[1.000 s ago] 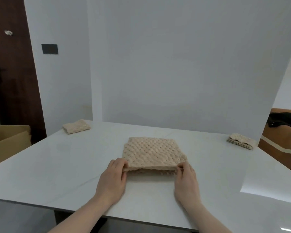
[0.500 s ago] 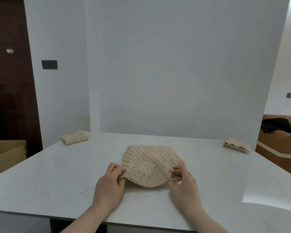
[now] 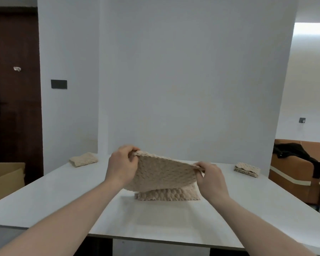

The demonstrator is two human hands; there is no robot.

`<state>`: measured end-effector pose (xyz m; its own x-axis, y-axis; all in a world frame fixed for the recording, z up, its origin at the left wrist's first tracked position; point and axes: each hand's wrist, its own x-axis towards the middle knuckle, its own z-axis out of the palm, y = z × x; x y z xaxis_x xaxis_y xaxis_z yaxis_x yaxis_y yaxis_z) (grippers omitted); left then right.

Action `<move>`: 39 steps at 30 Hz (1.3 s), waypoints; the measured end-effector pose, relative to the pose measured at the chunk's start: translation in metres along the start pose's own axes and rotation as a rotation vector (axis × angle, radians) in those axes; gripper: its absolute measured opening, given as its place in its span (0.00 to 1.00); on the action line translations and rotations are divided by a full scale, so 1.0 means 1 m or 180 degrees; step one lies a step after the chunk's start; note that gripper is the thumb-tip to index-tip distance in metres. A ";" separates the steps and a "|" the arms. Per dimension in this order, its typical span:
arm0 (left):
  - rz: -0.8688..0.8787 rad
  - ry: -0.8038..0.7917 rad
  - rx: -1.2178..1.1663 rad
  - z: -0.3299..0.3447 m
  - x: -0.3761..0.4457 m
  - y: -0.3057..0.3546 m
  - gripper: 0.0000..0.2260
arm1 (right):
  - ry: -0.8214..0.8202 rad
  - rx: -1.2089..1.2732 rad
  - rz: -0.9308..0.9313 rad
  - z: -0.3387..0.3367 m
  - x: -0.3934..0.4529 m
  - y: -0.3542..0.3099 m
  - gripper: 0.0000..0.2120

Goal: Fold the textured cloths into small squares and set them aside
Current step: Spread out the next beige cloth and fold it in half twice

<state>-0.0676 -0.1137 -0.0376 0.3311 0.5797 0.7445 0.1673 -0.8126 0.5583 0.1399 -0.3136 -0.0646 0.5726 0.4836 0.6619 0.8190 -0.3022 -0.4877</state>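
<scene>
A beige textured cloth hangs lifted above the middle of the white table, its lower part still lying on the tabletop. My left hand pinches the cloth's upper left corner. My right hand pinches its upper right corner, slightly lower. A folded beige cloth lies at the table's far left. A small stack of folded cloths lies at the far right.
A white backdrop panel stands along the table's far edge. A cardboard box sits to the left of the table. A brown sofa with a dark garment on it is at the right.
Both hands have risen from the table's surface, lifting the near edge of the cloth up and away from me. The camera has tilted upward.
</scene>
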 end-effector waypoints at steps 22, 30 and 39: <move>-0.0328 -0.0597 0.1157 -0.038 -0.006 0.019 0.09 | -0.0173 -0.0316 0.0301 -0.048 -0.006 -0.019 0.08; -0.1009 -0.1089 0.1186 0.007 -0.013 -0.018 0.21 | -0.0217 -0.0512 0.0604 -0.007 -0.006 0.011 0.09; -0.1740 -0.1447 0.0368 0.046 -0.003 -0.058 0.13 | -0.0277 -0.0217 0.0765 0.046 0.007 0.044 0.12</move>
<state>-0.0355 -0.0712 -0.0887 0.5214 0.8434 0.1294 0.5086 -0.4290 0.7465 0.1787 -0.2858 -0.1076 0.7483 0.4592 0.4788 0.6620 -0.4702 -0.5837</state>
